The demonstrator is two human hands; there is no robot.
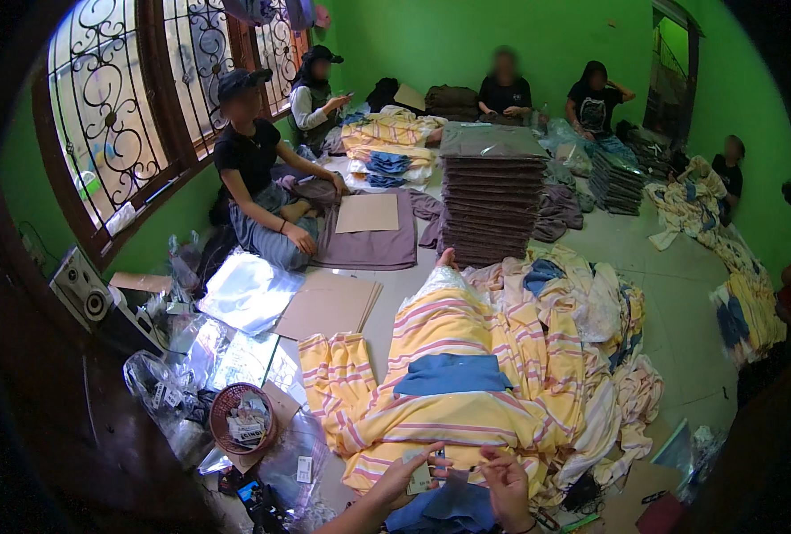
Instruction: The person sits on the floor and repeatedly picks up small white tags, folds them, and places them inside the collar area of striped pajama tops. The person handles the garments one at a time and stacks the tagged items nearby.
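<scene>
Near the lower edge my left hand (394, 481) holds a small pale tag (418, 478) between its fingers. A short way to the right, my right hand (506, 488) is raised with its fingertips drawn together; what they pinch is too small to make out. Both hands are over a yellow garment with pink and white stripes (453, 418), spread in front of me. A folded blue cloth piece (452, 374) lies across its middle. More blue cloth (444, 510) is bunched just below my hands.
A red basket (242, 418) with tags, clear plastic bags (251, 289) and cardboard sheets (331, 304) lie to the left. Beyond the garment rises a tall stack of folded dark garments (492, 196). A person (266, 169) sits at left by a dark garment; several others sit farther back.
</scene>
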